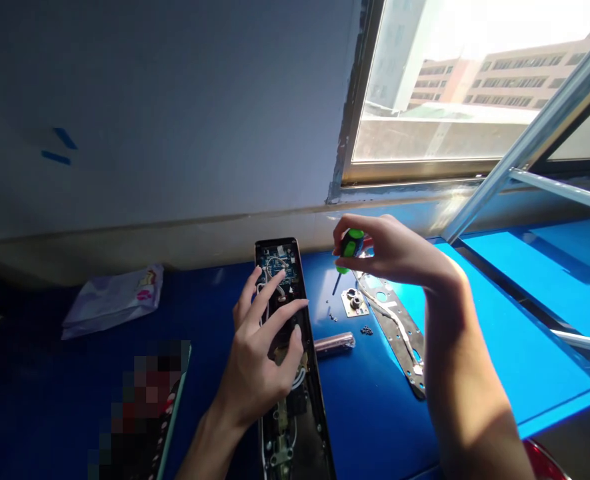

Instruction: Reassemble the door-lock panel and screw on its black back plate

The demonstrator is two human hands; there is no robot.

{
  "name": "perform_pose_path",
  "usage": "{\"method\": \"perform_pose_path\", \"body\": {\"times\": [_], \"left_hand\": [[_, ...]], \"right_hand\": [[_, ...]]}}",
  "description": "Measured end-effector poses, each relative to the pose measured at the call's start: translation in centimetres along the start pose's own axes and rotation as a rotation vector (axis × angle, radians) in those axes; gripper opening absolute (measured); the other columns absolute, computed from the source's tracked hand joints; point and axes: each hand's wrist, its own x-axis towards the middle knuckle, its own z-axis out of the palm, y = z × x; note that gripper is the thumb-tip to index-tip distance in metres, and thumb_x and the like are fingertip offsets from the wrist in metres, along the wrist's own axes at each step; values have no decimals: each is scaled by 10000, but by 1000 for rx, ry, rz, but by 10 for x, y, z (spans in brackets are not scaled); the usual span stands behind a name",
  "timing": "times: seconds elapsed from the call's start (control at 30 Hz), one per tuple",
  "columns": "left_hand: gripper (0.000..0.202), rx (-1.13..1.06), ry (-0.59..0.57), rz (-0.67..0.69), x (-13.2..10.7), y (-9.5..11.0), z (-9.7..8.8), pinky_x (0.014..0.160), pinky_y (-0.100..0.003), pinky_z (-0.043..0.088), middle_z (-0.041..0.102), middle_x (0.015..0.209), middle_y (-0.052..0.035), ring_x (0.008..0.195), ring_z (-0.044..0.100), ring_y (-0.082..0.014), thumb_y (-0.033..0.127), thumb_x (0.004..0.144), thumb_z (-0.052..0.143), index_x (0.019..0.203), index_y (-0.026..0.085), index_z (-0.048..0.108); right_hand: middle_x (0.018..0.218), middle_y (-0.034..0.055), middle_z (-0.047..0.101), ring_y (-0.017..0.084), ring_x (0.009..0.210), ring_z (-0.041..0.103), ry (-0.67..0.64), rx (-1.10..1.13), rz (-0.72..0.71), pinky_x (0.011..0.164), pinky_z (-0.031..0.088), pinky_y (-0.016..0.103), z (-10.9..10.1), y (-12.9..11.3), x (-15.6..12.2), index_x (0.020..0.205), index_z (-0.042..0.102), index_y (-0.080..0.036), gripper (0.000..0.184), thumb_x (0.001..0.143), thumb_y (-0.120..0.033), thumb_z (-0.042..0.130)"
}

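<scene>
Head view: right hand [385, 247] holds one screwdriver [351, 248], left hand [265, 350] splayed over one casing [309, 445]

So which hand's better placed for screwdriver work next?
Probably the right hand: it grips the green and black screwdriver, tip pointing down. The left hand holds no tool, fingers spread over the open case.

1. Seemingly an electronics workshop: an opened casing [312, 447] shows its circuit board [289, 257].
2. Right of the casing: a screwdriver [349, 248], loose screws [367, 330] on the blue bench [375, 420].
3. Far right: a window [425, 171] onto a large building [509, 81].
</scene>
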Motion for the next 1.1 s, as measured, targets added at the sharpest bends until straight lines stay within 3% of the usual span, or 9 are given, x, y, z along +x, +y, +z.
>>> {"method": "perform_pose_path", "body": {"times": [0.2,0.37,0.47,0.57,0.63,0.73,0.87,1.1], "left_hand": [[354,12,29,1,0,-2,-2,1193,-716,424,575,1558,-78,1548,383,-405,162,910,635,1229,291,718],[369,7,81,-35,0,-3,-4,1173,-645,475,646,1436,-70,1482,461,-379,162,909,645,1248,296,702],[371,9,108,-30,0,-2,-3,1149,-615,496,691,1308,-75,1415,511,-365,168,896,673,1247,287,696],[358,11,129,-8,0,-1,-2,1122,-584,512,729,1178,-67,1325,559,-345,189,892,710,1240,274,688],[346,8,135,13,1,0,-3,1113,-573,512,748,1129,-58,1288,571,-335,204,892,733,1229,266,687],[347,6,128,29,6,0,-4,1104,-574,506,769,1113,-53,1279,568,-337,234,895,761,1234,260,691],[368,31,78,54,19,0,-4,1088,-580,504,792,1109,-59,1303,550,-355,257,898,797,1255,244,707],[134,42,95,131,38,-3,3,1008,-572,528,828,955,-49,1215,621,-347,178,932,762,1049,239,786]], "right_hand": [[882,3,739,137,734,623,-104,6,6,671,463,293,14,6,14,971,660,-224,146,869,-254,760],[855,-10,723,129,707,630,-86,19,-5,652,475,290,12,9,13,958,626,-226,143,881,-243,745],[874,-12,721,142,732,653,41,60,-23,698,526,317,8,2,7,1077,595,-238,226,913,-312,732],[936,-9,711,161,780,703,298,174,-43,748,600,343,6,-11,1,1142,568,-259,328,912,-411,746],[941,-13,695,165,775,717,467,267,-67,727,631,338,5,-21,-2,1142,559,-277,360,891,-415,778],[833,-39,662,164,710,723,610,373,-99,658,646,322,5,-32,-4,1115,548,-295,368,869,-362,813],[811,-33,680,201,732,770,689,440,-107,653,670,348,7,-37,-2,1086,554,-295,379,841,-365,835],[769,-38,689,211,711,776,698,514,-53,649,685,377,13,-37,3,1068,570,-293,386,812,-369,849]]}}
